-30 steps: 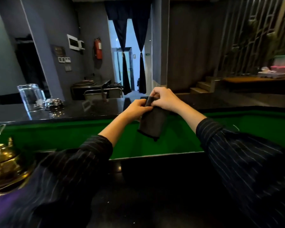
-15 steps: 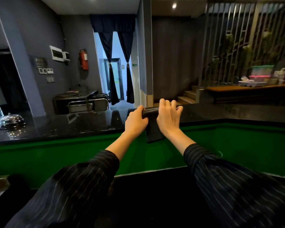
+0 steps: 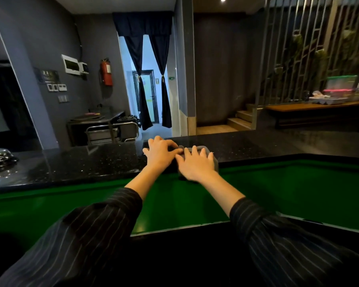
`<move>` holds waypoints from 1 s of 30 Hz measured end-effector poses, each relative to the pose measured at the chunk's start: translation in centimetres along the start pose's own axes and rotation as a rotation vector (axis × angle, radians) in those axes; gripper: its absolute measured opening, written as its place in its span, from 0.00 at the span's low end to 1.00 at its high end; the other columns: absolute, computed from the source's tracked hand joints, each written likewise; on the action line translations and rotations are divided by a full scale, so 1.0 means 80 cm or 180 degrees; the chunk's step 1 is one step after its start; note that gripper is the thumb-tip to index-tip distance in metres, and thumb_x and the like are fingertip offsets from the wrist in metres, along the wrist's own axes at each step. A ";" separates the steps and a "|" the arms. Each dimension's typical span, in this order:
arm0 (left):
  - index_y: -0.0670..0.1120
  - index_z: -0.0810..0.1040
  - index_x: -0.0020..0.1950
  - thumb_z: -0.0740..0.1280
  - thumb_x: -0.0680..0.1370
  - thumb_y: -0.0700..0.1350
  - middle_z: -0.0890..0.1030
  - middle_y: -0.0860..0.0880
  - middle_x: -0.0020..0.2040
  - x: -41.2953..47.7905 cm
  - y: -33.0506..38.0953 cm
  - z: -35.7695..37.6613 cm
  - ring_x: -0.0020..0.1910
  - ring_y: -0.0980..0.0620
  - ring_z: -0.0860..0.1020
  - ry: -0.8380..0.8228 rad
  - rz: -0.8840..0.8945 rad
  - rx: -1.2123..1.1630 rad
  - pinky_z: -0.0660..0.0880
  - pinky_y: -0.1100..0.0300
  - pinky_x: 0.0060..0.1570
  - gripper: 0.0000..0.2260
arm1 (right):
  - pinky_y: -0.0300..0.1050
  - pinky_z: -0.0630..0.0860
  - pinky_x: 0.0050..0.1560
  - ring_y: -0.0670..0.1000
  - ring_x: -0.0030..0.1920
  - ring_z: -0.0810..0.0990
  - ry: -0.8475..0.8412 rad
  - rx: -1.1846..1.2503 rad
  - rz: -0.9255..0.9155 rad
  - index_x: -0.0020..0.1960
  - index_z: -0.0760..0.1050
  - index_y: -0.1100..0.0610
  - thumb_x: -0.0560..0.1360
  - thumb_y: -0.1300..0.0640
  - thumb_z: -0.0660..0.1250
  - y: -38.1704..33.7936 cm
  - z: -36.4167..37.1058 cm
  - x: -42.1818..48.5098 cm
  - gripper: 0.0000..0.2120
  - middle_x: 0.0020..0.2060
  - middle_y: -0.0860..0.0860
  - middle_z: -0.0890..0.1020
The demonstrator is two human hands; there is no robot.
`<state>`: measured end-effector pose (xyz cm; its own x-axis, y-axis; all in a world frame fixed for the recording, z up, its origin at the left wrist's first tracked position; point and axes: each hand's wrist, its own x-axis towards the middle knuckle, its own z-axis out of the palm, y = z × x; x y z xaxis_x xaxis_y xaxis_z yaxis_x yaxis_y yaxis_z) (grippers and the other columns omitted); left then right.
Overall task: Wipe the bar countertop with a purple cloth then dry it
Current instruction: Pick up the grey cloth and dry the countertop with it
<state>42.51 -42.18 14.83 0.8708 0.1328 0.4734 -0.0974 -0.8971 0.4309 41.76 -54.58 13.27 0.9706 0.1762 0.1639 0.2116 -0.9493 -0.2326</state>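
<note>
While both arms reach forward in head view, cloth lies at near edge of black countertop, draping over green front panel. Right hand flat on cloth, fingers spread. Left hand beside it, fingertips curled onto cloth's left part.

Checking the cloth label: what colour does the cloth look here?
Dark grey rather than purple in the head view; the cloth lies mostly under both hands.

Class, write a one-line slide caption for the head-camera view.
Both hands, left hand and right hand, press a dark cloth onto the black bar countertop's near edge.
</note>
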 end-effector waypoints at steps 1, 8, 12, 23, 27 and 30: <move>0.55 0.80 0.53 0.65 0.75 0.56 0.73 0.45 0.57 0.003 -0.004 -0.001 0.64 0.43 0.65 0.0030 0.0092 0.0054 0.62 0.41 0.61 0.11 | 0.66 0.43 0.74 0.64 0.78 0.47 -0.0193 -0.0034 0.0054 0.80 0.50 0.52 0.81 0.39 0.42 0.001 -0.006 0.010 0.31 0.79 0.56 0.50; 0.59 0.77 0.61 0.58 0.79 0.55 0.80 0.51 0.61 -0.001 -0.047 -0.014 0.62 0.45 0.75 -0.0607 0.0534 0.0591 0.66 0.42 0.61 0.14 | 0.67 0.46 0.74 0.64 0.78 0.48 -0.0602 -0.0164 0.0134 0.80 0.47 0.46 0.80 0.39 0.46 0.009 -0.010 0.083 0.30 0.80 0.53 0.48; 0.55 0.79 0.62 0.58 0.77 0.45 0.85 0.47 0.52 -0.008 -0.046 -0.016 0.36 0.51 0.77 -0.0633 0.0602 0.0413 0.73 0.58 0.38 0.17 | 0.67 0.46 0.74 0.65 0.78 0.48 -0.0583 -0.0243 0.0054 0.79 0.45 0.44 0.81 0.39 0.45 -0.004 -0.005 0.109 0.29 0.80 0.54 0.48; 0.61 0.72 0.68 0.51 0.78 0.59 0.72 0.55 0.70 0.010 -0.109 -0.039 0.70 0.51 0.70 -0.1206 0.1003 0.0607 0.67 0.51 0.69 0.21 | 0.66 0.43 0.74 0.60 0.79 0.46 -0.0899 -0.0091 -0.0187 0.79 0.46 0.41 0.81 0.39 0.41 0.029 -0.003 0.160 0.26 0.80 0.49 0.47; 0.60 0.72 0.68 0.50 0.78 0.57 0.73 0.55 0.70 0.013 -0.112 -0.033 0.70 0.54 0.70 -0.1041 0.1113 0.0648 0.68 0.54 0.69 0.21 | 0.67 0.46 0.74 0.63 0.78 0.49 -0.0691 -0.0150 0.0070 0.79 0.49 0.44 0.81 0.40 0.43 -0.001 0.012 0.202 0.27 0.80 0.53 0.51; 0.60 0.72 0.67 0.49 0.77 0.58 0.73 0.55 0.70 0.017 -0.112 -0.031 0.69 0.54 0.71 -0.0988 0.1120 0.0634 0.69 0.53 0.68 0.22 | 0.68 0.48 0.74 0.65 0.77 0.50 -0.0623 -0.0259 0.0008 0.79 0.49 0.45 0.81 0.41 0.46 -0.038 0.024 0.226 0.27 0.79 0.56 0.51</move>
<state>43.40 -32.93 13.51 0.9069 -0.2962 0.2997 -0.3431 -0.9319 0.1173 58.91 -48.00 15.09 0.9765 0.2136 -0.0279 0.2069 -0.9663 -0.1533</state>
